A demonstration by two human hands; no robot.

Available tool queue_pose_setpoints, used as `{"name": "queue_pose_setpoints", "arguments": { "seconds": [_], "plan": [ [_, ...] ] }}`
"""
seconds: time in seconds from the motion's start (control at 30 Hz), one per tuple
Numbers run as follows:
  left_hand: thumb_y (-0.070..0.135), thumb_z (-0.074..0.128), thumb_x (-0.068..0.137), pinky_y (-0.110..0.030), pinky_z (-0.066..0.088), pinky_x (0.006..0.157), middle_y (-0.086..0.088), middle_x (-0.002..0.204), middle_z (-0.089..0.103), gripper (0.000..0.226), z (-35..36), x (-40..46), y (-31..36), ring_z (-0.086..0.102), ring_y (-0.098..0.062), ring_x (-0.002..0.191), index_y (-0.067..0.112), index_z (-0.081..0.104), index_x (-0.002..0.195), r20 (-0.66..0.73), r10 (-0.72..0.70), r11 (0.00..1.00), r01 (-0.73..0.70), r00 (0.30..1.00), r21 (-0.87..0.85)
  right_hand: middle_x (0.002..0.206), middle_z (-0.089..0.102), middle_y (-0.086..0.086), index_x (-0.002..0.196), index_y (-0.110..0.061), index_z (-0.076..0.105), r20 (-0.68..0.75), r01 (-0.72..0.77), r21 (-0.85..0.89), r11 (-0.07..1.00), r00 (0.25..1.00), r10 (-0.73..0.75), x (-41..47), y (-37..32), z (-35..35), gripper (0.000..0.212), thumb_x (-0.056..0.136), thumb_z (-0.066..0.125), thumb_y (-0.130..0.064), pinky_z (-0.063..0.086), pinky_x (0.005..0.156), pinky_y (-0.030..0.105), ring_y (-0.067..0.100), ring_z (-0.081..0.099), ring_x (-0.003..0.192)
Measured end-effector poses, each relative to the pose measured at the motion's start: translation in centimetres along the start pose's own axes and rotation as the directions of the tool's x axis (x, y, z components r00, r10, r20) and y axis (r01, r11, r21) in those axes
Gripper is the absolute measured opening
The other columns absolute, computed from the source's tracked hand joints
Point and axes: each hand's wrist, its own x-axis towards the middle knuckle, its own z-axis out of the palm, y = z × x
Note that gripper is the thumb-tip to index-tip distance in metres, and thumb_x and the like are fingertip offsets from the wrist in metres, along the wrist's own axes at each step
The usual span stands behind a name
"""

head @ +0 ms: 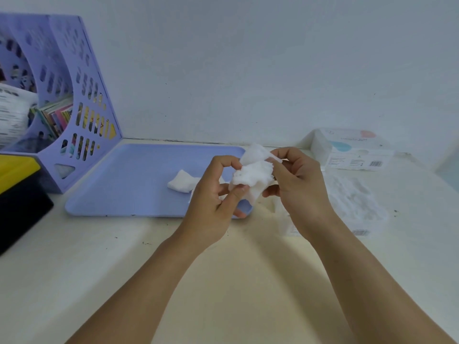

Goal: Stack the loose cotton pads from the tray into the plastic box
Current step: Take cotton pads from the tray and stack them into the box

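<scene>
A bunch of white cotton pads [253, 173] is held above the right end of the lilac tray [129, 184]. My left hand [213, 199] pinches the bunch from the left and below. My right hand [300, 192] grips it from the right, fingers at its top edge. More loose pads [181, 183] lie on the tray just left of my left hand. The clear plastic box [357, 207] stands on the table to the right of my right hand, with white pads inside; its near left part is hidden by my right wrist.
A lidded pad package [352, 150] stands by the wall behind the clear box. A lilac file rack [74, 100] with books is at the back left. A yellow and black case [17, 192] sits at the left edge. Bare cream table lies in front.
</scene>
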Motion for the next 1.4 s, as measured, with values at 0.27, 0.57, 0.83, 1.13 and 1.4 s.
{"name": "queue_pose_setpoints", "arguments": {
  "seconds": [0.27, 0.57, 0.83, 1.13, 1.4],
  "plan": [
    [0.019, 0.061, 0.096, -0.033, 0.053, 0.05, 0.02, 0.114, 0.063, 0.037, -0.6, 0.3, 0.3, 0.071, -0.024, 0.089, 0.055, 0.054, 0.097, 0.053, -0.027, 1.0, 0.027, 0.998, -0.012, 0.083, 0.069, 0.004, 0.1, -0.005, 0.07, 0.256, 0.144, -0.196, 0.97, 0.962, -0.091, 0.5, -0.5, -1.5, 0.013, 0.1, 0.058, -0.006, 0.047, 0.062, 0.026, 0.011, 0.056, 0.069],
    [0.021, 0.046, 0.107, -0.032, 0.059, 0.075, 0.003, 0.115, 0.07, 0.025, 1.8, -0.3, 0.6, 0.07, -0.012, 0.104, 0.021, 0.052, 0.13, 0.143, -0.328, 0.867, 0.358, 0.934, -0.347, 0.147, 0.044, -0.019, 0.155, -0.043, 0.016, 0.367, 0.12, -0.263, 0.957, 0.93, -0.016, -2.2, -0.1, 1.6, 0.084, 0.087, 0.064, -0.055, 0.041, 0.113, 0.037, -0.004, 0.044, 0.134],
    [0.045, 0.062, 0.085, -0.039, 0.043, 0.104, -0.022, 0.126, 0.06, 0.061, -0.6, 0.3, 1.9, 0.058, -0.031, 0.107, 0.001, 0.068, 0.126, 0.405, -0.527, 0.413, 0.641, 0.748, -0.647, 0.147, 0.042, -0.027, 0.153, -0.04, 0.027, 0.567, 0.229, -0.289, 0.929, 0.824, -0.027, -1.2, -1.5, -1.3, 0.113, 0.066, 0.094, -0.019, 0.038, 0.102, 0.01, -0.016, 0.041, 0.131],
    [0.041, 0.049, 0.09, -0.033, 0.058, 0.069, -0.005, 0.108, 0.071, 0.04, -0.1, 0.1, 1.4, 0.069, -0.015, 0.081, 0.018, 0.079, 0.103, 0.466, -0.506, 0.462, 0.684, 0.726, -0.565, 0.123, 0.066, -0.013, 0.134, -0.024, 0.055, 0.485, 0.293, -0.266, 0.919, 0.864, -0.135, -1.2, -0.2, -0.1, 0.071, 0.073, 0.089, -0.01, 0.055, 0.092, 0.029, 0.009, 0.064, 0.112],
    [0.04, 0.045, 0.089, -0.039, 0.056, 0.089, -0.016, 0.124, 0.07, 0.053, -0.1, 0.4, 1.9, 0.071, -0.027, 0.105, 0.004, 0.069, 0.12, 0.363, -0.525, 0.452, 0.614, 0.77, -0.647, 0.104, 0.069, -0.01, 0.128, -0.026, 0.059, 0.464, 0.287, -0.362, 0.887, 0.881, -0.095, -1.1, -0.1, -0.3, 0.068, 0.069, 0.093, -0.025, 0.055, 0.085, 0.033, 0.008, 0.067, 0.095]
  ]
}}
